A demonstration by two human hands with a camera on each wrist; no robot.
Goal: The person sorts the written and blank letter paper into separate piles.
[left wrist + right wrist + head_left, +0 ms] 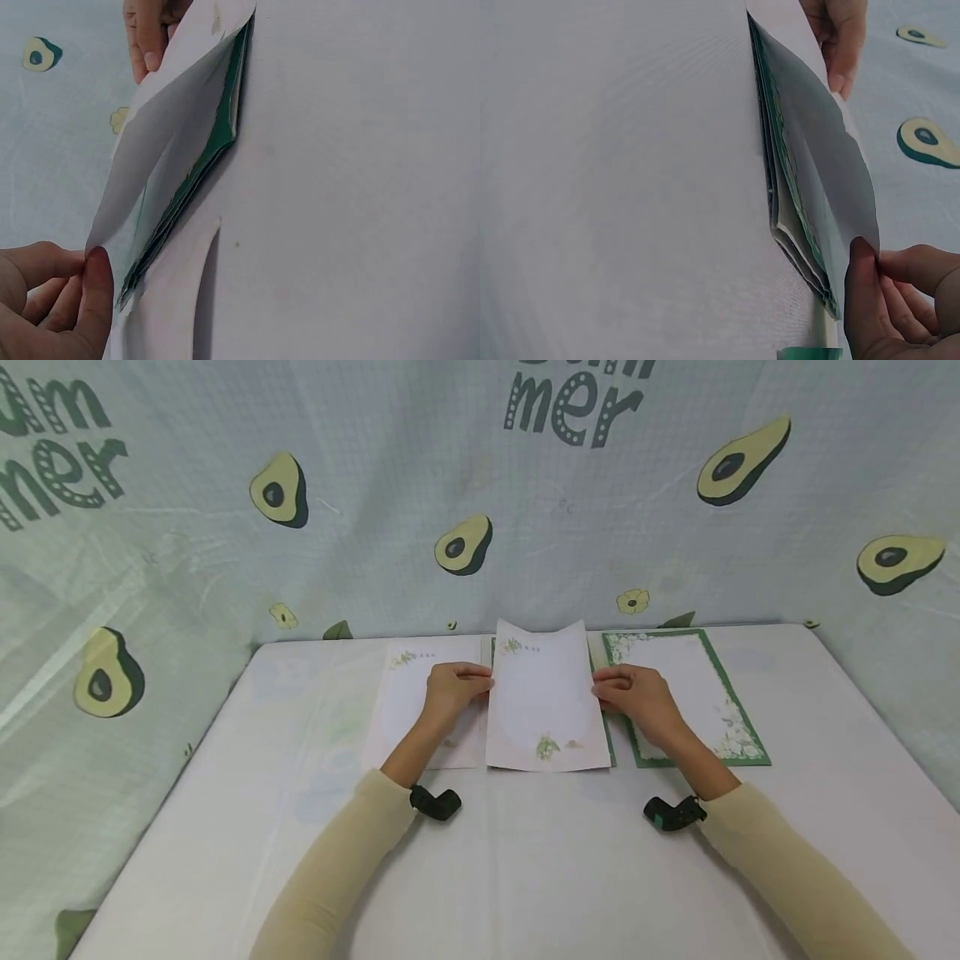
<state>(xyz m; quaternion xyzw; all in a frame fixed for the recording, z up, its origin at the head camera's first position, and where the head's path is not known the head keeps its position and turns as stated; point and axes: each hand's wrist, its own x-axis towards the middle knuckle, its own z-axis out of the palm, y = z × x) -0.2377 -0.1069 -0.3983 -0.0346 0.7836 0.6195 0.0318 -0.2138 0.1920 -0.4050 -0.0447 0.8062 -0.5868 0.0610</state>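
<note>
A pale pink sheet of paper (547, 693) with small green plant prints is raised at its far part over a green-edged stack of paper (225, 127). My left hand (454, 692) pinches its left edge between thumb and finger. On the opposite edge, my right hand (637, 695) pinches the sheet the same way. In the left wrist view, the sheet bows up from the stack while its near edge stays low against it. The right wrist view shows several layers in the stack (784, 202) beneath the sheet.
Another pale pink sheet (405, 718) lies to the left, partly behind my left forearm. To the right lies a green-bordered sheet (701, 693) with white flowers, partly covered by my right hand. The white table (540, 860) meets an avocado-print cloth (375, 485) at the back.
</note>
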